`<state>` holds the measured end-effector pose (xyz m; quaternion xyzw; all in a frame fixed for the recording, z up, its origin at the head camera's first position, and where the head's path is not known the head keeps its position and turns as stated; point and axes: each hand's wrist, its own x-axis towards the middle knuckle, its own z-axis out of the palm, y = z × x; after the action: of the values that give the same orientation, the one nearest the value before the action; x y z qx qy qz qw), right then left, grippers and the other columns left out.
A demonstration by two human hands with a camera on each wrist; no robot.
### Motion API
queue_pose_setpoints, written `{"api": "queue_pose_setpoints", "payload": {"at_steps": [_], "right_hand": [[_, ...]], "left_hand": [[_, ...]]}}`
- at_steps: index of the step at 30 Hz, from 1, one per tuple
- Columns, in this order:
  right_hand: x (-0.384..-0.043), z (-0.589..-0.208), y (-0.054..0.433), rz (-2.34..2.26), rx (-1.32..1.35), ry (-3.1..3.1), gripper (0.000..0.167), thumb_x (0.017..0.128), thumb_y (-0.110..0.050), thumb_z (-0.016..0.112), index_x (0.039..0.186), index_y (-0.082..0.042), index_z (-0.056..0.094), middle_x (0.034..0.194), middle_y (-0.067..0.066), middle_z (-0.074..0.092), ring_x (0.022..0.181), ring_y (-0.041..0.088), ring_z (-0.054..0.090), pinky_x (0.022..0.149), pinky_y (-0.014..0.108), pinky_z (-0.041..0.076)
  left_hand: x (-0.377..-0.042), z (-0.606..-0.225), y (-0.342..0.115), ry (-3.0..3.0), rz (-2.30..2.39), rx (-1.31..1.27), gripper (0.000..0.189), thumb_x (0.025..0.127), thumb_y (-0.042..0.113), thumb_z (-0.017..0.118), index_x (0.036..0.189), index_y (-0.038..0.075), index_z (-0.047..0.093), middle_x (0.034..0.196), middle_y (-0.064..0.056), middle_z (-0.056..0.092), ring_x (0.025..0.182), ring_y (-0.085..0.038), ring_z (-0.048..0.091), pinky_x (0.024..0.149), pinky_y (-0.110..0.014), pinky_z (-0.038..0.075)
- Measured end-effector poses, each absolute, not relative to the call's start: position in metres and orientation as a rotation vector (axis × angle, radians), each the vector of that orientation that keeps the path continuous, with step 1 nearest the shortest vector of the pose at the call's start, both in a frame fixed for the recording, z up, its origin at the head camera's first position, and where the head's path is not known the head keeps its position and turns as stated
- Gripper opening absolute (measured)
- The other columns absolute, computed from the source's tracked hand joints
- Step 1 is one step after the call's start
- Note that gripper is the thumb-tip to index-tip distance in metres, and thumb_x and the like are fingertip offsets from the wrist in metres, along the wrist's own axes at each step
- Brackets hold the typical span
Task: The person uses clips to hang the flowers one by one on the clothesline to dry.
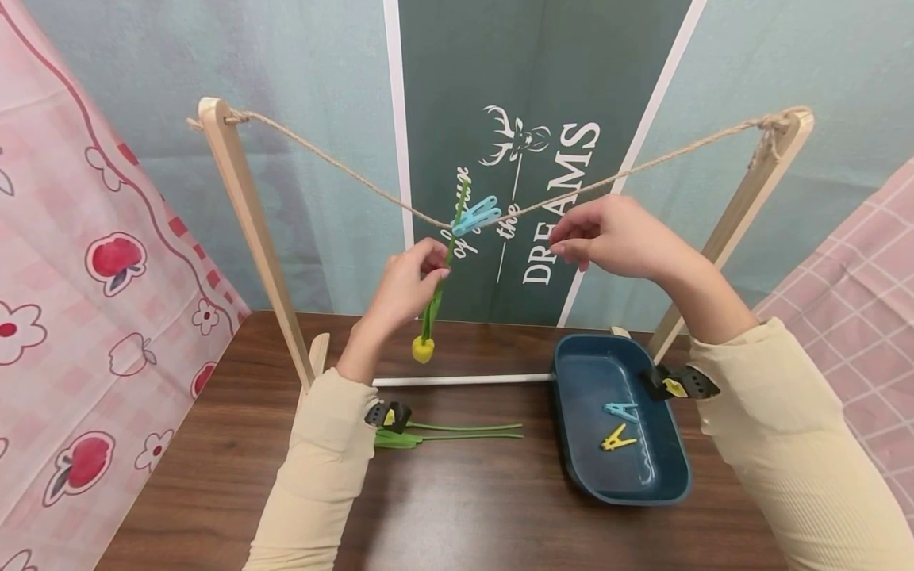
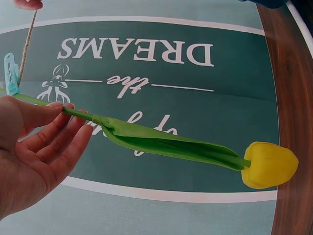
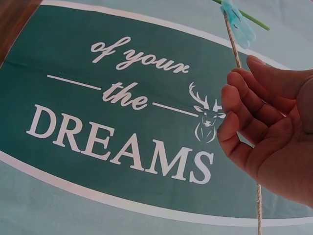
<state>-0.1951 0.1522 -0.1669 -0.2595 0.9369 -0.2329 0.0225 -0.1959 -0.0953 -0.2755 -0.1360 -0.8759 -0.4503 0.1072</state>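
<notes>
A yellow artificial tulip (image 1: 423, 350) hangs head down from a twine rope (image 1: 343, 167), its stem clipped by a light blue clothespin (image 1: 477, 216). Between thumb and index finger, my left hand (image 1: 412, 283) pinches the green stem below the rope; the other fingers are loosely bent in the left wrist view. The tulip's leaf (image 2: 166, 142) and bloom extend beyond that hand. My right hand (image 1: 616, 238) is raised to the right of the clothespin, near the rope. Its fingers are loosely curled with nothing between them, as the right wrist view also shows.
Two wooden posts (image 1: 246, 230) carry the rope, joined low down by a white rod (image 1: 464, 381). On the table at right, a dark blue tray (image 1: 571, 444) contains a blue clothespin (image 1: 621, 411) and a yellow clothespin (image 1: 618, 438). More green stems (image 1: 471, 432) lie partly behind my left sleeve.
</notes>
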Motion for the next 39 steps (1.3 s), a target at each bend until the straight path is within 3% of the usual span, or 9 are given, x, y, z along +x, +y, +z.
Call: {"api": "queue_pose_setpoints", "payload": {"at_steps": [22, 39], "right_hand": [[-0.201, -0.191, 0.167, -0.763, -0.784, 2.841, 0.018, 0.086, -0.011, 0.063, 0.099, -0.001, 0.066, 0.071, 0.004, 0.062, 0.062, 0.019, 0.057, 0.06, 0.033, 0.041], [-0.205, -0.216, 0.191, -0.784, -0.773, 2.794, 0.018, 0.086, -0.011, 0.063, 0.098, 0.001, 0.066, 0.071, 0.003, 0.061, 0.062, 0.017, 0.057, 0.059, 0.028, 0.045]], "left_hand": [[-0.197, -0.277, -0.098, -2.579, -1.321, -0.419, 0.016, 0.087, 0.003, 0.059, 0.103, 0.001, 0.057, 0.091, -0.01, 0.061, 0.082, -0.022, 0.058, 0.072, -0.032, 0.051], [-0.196, -0.285, -0.106, -2.558, -1.326, -0.387, 0.016, 0.086, 0.002, 0.06, 0.102, 0.0, 0.058, 0.09, -0.011, 0.061, 0.082, -0.023, 0.057, 0.074, -0.033, 0.048]]}}
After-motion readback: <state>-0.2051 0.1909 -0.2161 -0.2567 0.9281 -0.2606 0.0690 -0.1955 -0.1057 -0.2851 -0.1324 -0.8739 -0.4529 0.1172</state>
